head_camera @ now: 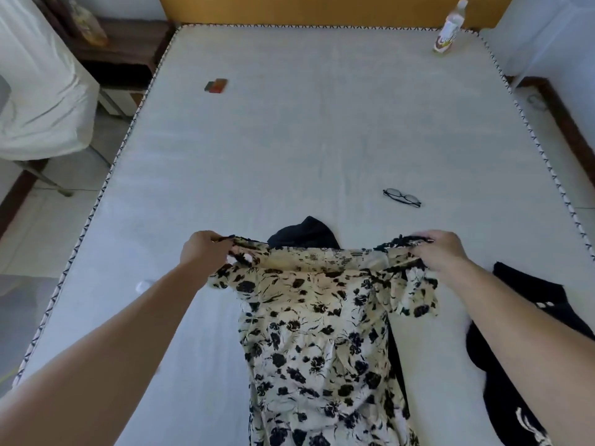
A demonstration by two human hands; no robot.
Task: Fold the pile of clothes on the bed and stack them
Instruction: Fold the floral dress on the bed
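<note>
Holding floral dress point(318, 336) by both shoulders.

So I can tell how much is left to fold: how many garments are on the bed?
3. The floral dress hangs from both hands; a black garment lies just beyond it; another black garment lies under the right forearm. More may be hidden behind the dress.

You find no writing you can read here: the bottle point(449, 27) at the far corner of the bed point(289, 123) carries a label, but its print is too blurred to make out.
</note>
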